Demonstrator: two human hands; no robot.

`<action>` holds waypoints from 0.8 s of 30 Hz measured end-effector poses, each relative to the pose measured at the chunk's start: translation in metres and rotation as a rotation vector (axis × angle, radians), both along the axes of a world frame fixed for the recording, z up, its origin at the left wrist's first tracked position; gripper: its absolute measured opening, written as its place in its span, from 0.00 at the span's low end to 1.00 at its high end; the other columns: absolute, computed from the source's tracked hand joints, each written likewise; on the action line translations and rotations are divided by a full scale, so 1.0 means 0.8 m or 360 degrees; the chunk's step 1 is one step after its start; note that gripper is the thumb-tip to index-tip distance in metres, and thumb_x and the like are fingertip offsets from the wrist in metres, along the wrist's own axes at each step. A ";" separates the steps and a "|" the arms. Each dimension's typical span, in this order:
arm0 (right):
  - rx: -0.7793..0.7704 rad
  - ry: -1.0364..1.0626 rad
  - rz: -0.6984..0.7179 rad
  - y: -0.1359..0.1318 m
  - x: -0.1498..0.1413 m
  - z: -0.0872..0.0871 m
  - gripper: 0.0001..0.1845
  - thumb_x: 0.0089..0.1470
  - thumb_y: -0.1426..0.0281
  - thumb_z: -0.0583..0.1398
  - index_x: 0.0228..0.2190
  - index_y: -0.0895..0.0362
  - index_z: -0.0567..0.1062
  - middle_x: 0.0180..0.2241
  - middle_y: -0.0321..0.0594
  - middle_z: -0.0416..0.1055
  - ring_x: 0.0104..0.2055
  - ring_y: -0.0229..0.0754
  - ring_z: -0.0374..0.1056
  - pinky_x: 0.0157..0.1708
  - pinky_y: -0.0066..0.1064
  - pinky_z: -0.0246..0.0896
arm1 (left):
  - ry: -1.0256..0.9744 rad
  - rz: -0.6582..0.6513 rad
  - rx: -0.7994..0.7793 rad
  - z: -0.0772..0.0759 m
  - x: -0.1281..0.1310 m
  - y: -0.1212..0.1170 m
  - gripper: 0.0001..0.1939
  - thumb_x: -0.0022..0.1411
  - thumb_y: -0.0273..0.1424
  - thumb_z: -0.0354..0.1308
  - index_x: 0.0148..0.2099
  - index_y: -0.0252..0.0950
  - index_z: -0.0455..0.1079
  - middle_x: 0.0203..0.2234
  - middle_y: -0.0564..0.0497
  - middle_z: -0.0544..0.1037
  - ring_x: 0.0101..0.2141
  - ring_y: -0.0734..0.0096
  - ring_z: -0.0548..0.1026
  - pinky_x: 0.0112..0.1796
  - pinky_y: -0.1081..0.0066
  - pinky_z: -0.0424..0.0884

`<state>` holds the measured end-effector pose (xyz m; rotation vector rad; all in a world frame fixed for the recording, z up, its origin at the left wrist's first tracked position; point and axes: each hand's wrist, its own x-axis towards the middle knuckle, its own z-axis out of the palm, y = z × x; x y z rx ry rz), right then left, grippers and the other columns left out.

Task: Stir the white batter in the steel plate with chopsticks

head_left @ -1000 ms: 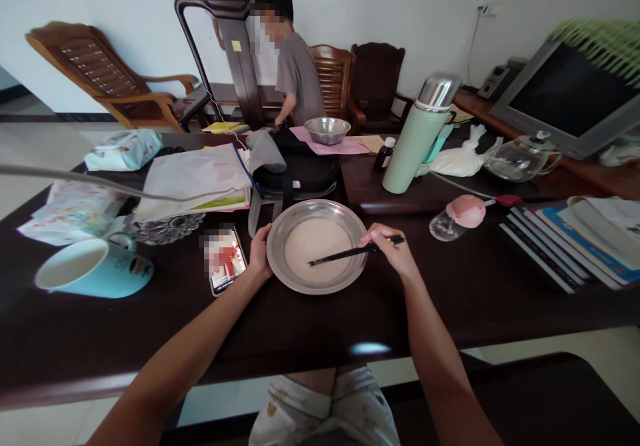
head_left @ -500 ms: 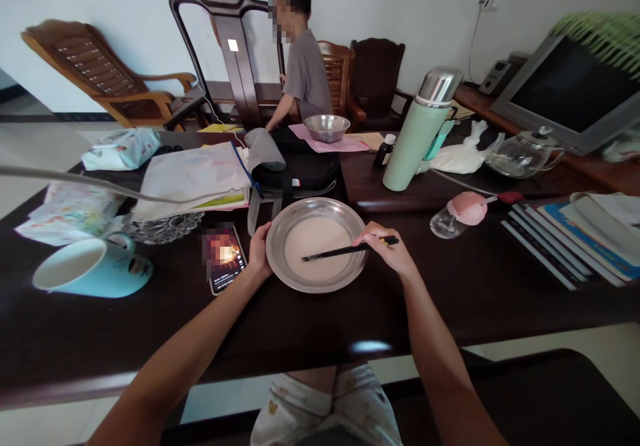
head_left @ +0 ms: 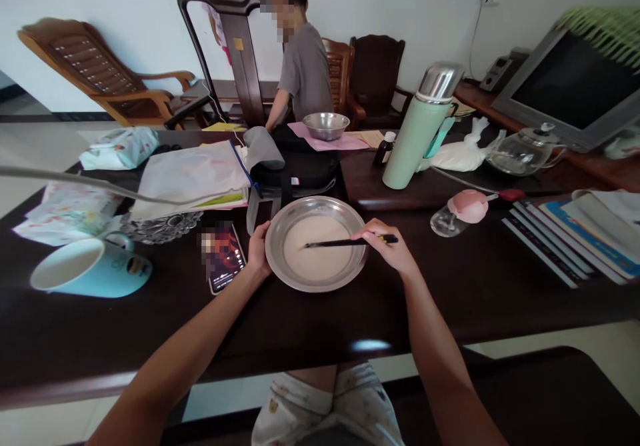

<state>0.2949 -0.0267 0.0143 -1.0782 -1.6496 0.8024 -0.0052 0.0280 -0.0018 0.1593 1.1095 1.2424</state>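
Note:
A wide metal bowl stands on the dark table, with a pale, milky liquid in its bottom. My left hand grips the bowl's left rim, its fingers partly hidden by the bowl. Over the right rim, my right hand is closed around black chopsticks. Their tips dip into the liquid near the middle of the bowl. Just left of my left hand lies a phone with its screen lit.
On the left stand a light blue mug and a glass dish. A green thermos, a pink-lidded cup and stacked books are on the right. Behind the table, a person leans beside a smaller metal bowl.
The chopsticks have swung slightly, their tips moving a little away from me in the liquid. My left hand stays on the rim. The person behind has shifted slightly, and the phone picture differs.

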 end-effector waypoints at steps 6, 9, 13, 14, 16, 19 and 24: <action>-0.0087 0.0200 -0.0063 -0.003 0.006 0.002 0.28 0.67 0.42 0.63 0.31 0.50 0.88 0.28 0.40 0.83 0.33 0.46 0.79 0.39 0.38 0.76 | -0.0032 0.0011 -0.0011 0.003 0.003 -0.001 0.08 0.63 0.32 0.60 0.33 0.37 0.77 0.23 0.46 0.82 0.39 0.43 0.87 0.44 0.52 0.85; -0.0064 0.0094 0.0094 -0.003 0.001 0.001 0.29 0.66 0.41 0.63 0.31 0.50 0.89 0.31 0.42 0.85 0.37 0.47 0.80 0.42 0.39 0.75 | 0.0004 0.0008 -0.0008 0.008 0.004 -0.003 0.10 0.65 0.32 0.58 0.31 0.37 0.77 0.22 0.46 0.82 0.37 0.46 0.87 0.44 0.54 0.85; 0.0030 -0.0003 -0.0042 -0.001 0.002 0.001 0.30 0.65 0.40 0.63 0.31 0.50 0.89 0.34 0.43 0.86 0.39 0.48 0.79 0.44 0.40 0.74 | 0.0014 -0.0001 -0.0012 0.012 0.005 -0.004 0.14 0.68 0.31 0.55 0.30 0.37 0.77 0.20 0.47 0.80 0.36 0.49 0.87 0.44 0.56 0.85; 0.0029 0.0027 -0.0096 -0.001 0.004 0.001 0.29 0.65 0.40 0.63 0.31 0.50 0.89 0.33 0.43 0.85 0.39 0.47 0.79 0.43 0.40 0.74 | 0.0017 0.0002 -0.0008 0.011 0.005 -0.004 0.14 0.68 0.31 0.55 0.30 0.37 0.77 0.20 0.47 0.80 0.36 0.50 0.87 0.43 0.57 0.85; -0.0011 0.0123 -0.0129 -0.002 0.006 0.002 0.29 0.66 0.41 0.63 0.31 0.50 0.89 0.31 0.41 0.84 0.36 0.46 0.79 0.41 0.39 0.74 | 0.0021 0.0003 0.0015 0.009 0.004 -0.003 0.13 0.66 0.31 0.57 0.30 0.36 0.77 0.20 0.48 0.80 0.36 0.50 0.87 0.43 0.57 0.85; -0.0080 0.0146 0.0006 -0.004 0.004 0.003 0.29 0.67 0.41 0.63 0.30 0.50 0.88 0.30 0.41 0.84 0.35 0.46 0.80 0.41 0.39 0.75 | 0.0008 -0.0023 0.0053 0.004 0.001 -0.002 0.09 0.63 0.31 0.61 0.31 0.36 0.78 0.21 0.48 0.80 0.35 0.49 0.87 0.44 0.57 0.85; 0.0027 -0.0004 -0.0038 -0.002 0.003 0.001 0.29 0.66 0.40 0.63 0.31 0.49 0.89 0.34 0.43 0.86 0.39 0.47 0.80 0.43 0.40 0.74 | 0.0004 -0.0024 0.0053 -0.001 0.000 0.000 0.10 0.64 0.32 0.59 0.31 0.36 0.78 0.22 0.48 0.82 0.36 0.49 0.87 0.44 0.56 0.85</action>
